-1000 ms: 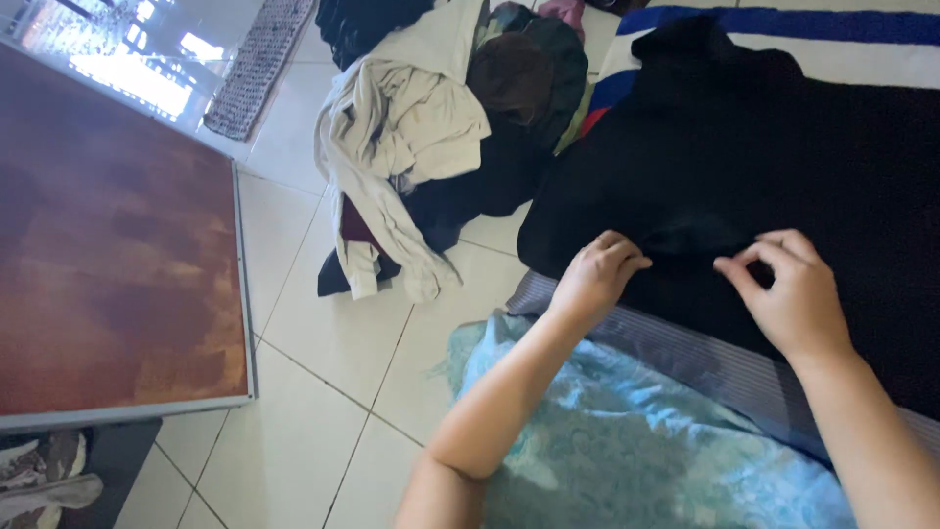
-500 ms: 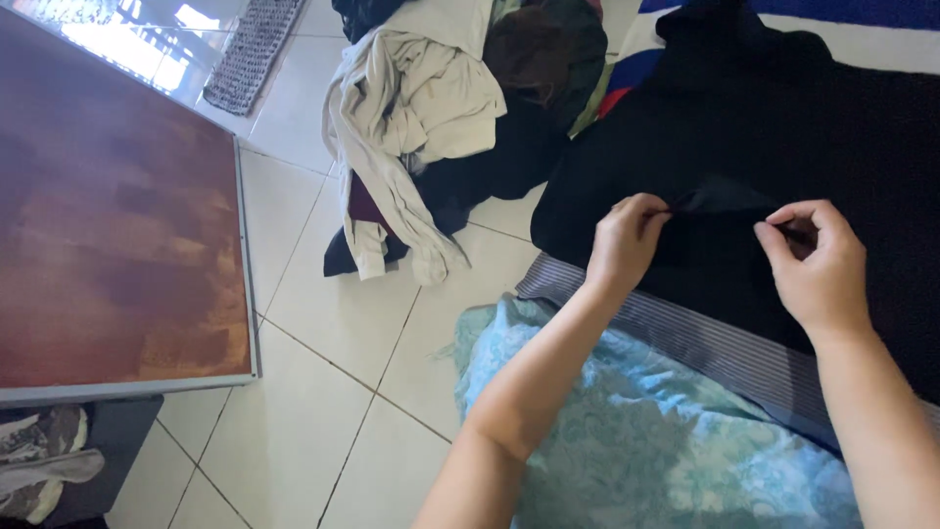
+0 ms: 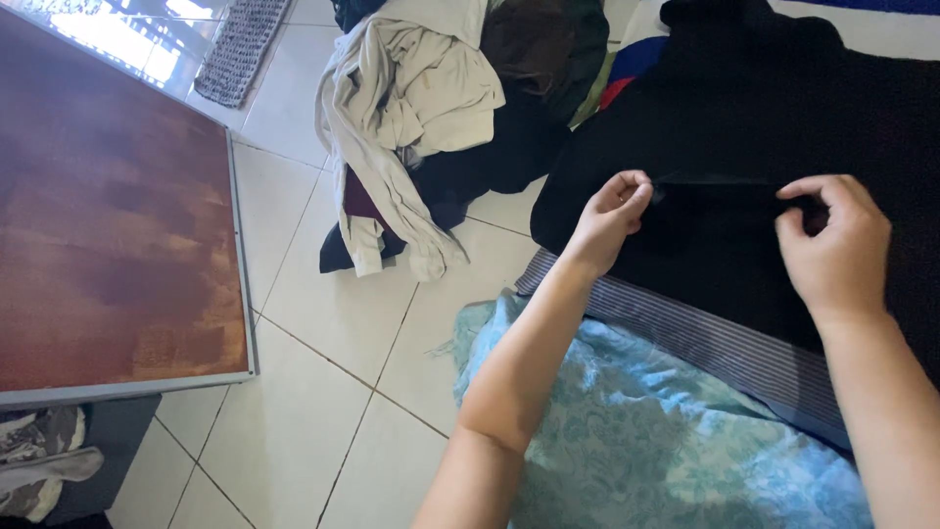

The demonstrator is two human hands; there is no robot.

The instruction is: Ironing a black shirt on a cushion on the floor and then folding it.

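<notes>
While both hands (image 3: 725, 230) pinch black garment (image 3: 744, 118), clothes pile (image 3: 441, 108) lies beside.

From my remote view, the floor (image 3: 333, 323) is laid with pale cream tiles, their dark grout lines running diagonally. At left lies a reddish-brown wooden board (image 3: 108, 225) edged with a thin grey metal frame. At far left, bright daylight glares off a glossy surface (image 3: 117, 39), beside a grey woven mat (image 3: 240, 49). A heap of cream and dark clothes (image 3: 431, 108) sits on the far tiles.
</notes>
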